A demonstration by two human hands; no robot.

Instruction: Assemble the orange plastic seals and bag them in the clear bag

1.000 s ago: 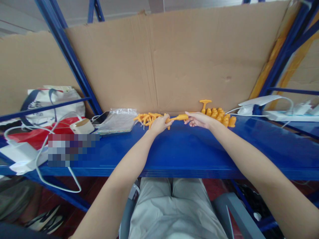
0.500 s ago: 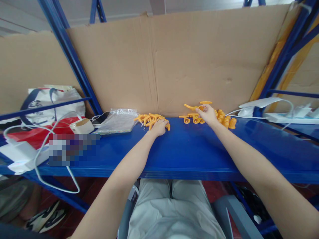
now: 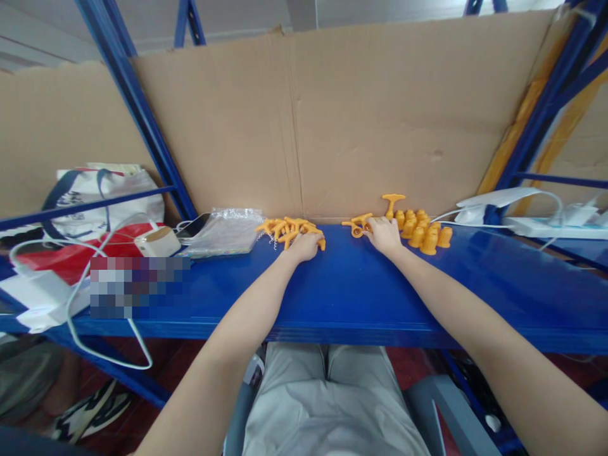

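My left hand (image 3: 304,246) rests at the near edge of a pile of orange T-shaped plastic parts (image 3: 284,228) on the blue shelf (image 3: 332,285), fingers curled down onto one of them. Palm down, my right hand (image 3: 384,233) has its fingers stretched forward, touching a few joined orange pieces (image 3: 356,225) that lie flat. Just right of that hand stands a cluster of orange caps (image 3: 424,233). One orange T-shaped piece (image 3: 392,202) stands upright behind them.
A cardboard sheet (image 3: 332,120) backs the shelf. A clear plastic bag (image 3: 223,231) and a phone lie left of the pile. Further left are a tape roll (image 3: 156,240), white chargers with cables (image 3: 42,297) and a tote bag (image 3: 95,196). A power strip (image 3: 546,223) sits at right.
My right hand carried the joined orange piece away from my left hand to the right and laid it down by the caps. My left hand dropped onto the pile.
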